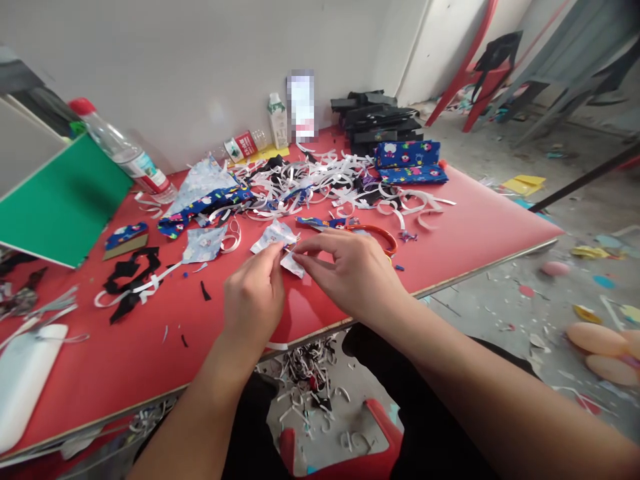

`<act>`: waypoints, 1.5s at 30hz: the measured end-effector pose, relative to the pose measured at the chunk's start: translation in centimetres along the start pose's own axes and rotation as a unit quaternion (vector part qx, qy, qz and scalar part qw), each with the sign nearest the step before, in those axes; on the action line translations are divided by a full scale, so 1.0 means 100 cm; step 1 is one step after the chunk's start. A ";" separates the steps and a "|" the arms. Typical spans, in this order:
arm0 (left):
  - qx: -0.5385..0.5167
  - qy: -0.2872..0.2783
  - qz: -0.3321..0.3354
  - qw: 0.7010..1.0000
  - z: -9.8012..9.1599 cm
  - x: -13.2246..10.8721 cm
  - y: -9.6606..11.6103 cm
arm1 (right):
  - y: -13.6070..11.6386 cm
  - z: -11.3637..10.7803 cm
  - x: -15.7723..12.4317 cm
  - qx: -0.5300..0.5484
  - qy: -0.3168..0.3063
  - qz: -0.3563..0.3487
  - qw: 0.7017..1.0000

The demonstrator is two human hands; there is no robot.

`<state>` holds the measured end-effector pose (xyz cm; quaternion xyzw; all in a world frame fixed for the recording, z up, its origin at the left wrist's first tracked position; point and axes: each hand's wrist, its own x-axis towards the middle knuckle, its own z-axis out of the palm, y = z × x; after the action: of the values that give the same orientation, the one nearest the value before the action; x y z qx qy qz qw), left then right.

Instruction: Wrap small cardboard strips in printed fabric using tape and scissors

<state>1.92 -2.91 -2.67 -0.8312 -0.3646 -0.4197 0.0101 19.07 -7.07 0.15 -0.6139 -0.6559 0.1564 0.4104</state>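
Red, flat-topped table (480, 223) spreads beneath the left hand (255, 290) and right hand (347, 270), both pinching a pale-blue patterned cloth (273, 237). Orange-handled scissors (391, 240) lie just beyond the right hand.

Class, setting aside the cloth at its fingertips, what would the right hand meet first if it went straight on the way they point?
Most likely the left hand, just across the pale cloth from the right hand, though depth is hard to judge here.
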 end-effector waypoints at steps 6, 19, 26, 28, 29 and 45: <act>-0.034 -0.014 0.032 0.999 -0.004 0.002 -0.002 | 0.007 0.003 -0.001 -0.043 0.038 -0.071 0.996; -0.087 -0.027 0.014 0.996 -0.023 0.006 0.007 | 0.015 0.001 -0.001 -0.153 0.083 -0.293 0.940; -0.306 -0.065 -0.215 0.925 -0.026 0.003 0.014 | 0.018 0.001 0.001 -0.162 0.129 -0.359 0.910; -0.353 -0.069 -0.260 0.896 -0.025 0.003 0.015 | 0.018 0.000 0.002 -0.180 0.124 -0.370 0.903; -0.360 -0.073 -0.271 0.890 -0.025 0.004 0.015 | 0.018 -0.001 0.003 -0.187 0.117 -0.373 0.901; -0.375 -0.277 -0.269 0.843 -0.048 0.012 -0.011 | 0.032 -0.016 0.016 -0.111 0.084 -0.197 0.970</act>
<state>-1.60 -2.87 0.95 -0.7225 -0.3761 -0.2626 -0.5173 22.51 -5.42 -0.58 -0.5252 -0.7404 -0.0537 0.4160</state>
